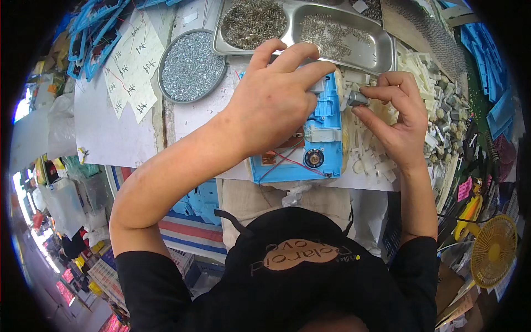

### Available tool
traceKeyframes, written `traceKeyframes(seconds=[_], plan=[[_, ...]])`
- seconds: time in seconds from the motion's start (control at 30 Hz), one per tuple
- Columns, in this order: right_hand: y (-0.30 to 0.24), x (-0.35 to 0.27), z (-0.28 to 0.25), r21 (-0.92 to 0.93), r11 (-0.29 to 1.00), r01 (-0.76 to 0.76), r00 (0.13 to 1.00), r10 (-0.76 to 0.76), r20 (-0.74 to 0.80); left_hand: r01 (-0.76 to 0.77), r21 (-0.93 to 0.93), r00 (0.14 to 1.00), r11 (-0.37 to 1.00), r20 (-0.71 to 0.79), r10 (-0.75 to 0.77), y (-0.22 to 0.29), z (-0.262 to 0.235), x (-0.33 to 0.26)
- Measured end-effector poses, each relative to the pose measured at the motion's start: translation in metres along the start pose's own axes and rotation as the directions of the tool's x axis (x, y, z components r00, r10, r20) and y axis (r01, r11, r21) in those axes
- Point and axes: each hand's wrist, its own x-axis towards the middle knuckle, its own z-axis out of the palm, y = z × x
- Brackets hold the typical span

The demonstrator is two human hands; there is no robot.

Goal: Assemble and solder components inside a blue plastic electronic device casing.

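Note:
A blue plastic housing [331,157] lies on the table before me, with red and green wires and a small round black speaker [314,159] in its near part. My left hand [276,105] lies over the housing's upper left, palm down with fingers bent. Its thumb tip and whatever its fingers press on are mostly hidden. Right of the housing, my right hand [401,113] pinches a small grey cylindrical part, like a small motor [357,99], between thumb and fingers. This part is held just off the housing's right side.
A round dish [161,74] of small silver screws stands left of the housing. Behind it, a metal tray [381,65] holds springs and small metal pieces. Loose white and grey plastic parts [437,110] pile up at right. A yellow fan [494,252] is at lower right.

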Motion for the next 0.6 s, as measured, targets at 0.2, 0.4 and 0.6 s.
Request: traceKeyframes(seconds=[0.2, 0.4, 0.6], plan=[[0.001, 0.001, -0.002, -0.007, 1.000, 0.019, 1.000, -0.019, -0.017, 0.004, -0.057, 0.998, 0.998, -0.067, -0.008, -0.003, -0.002, -0.003], [0.003, 0.000, -0.001, 0.002, 0.999, 0.034, 0.999, -0.034, -0.028, 0.040, -0.051, 0.995, 0.998, -0.085, -0.044, -0.001, -0.012, -0.008], [0.001, 0.001, -0.001, 0.020, 0.999, 0.031, 0.999, -0.030, -0.045, 0.163, -0.042, 0.980, 0.986, -0.106, -0.167, 0.014, -0.010, -0.018]])
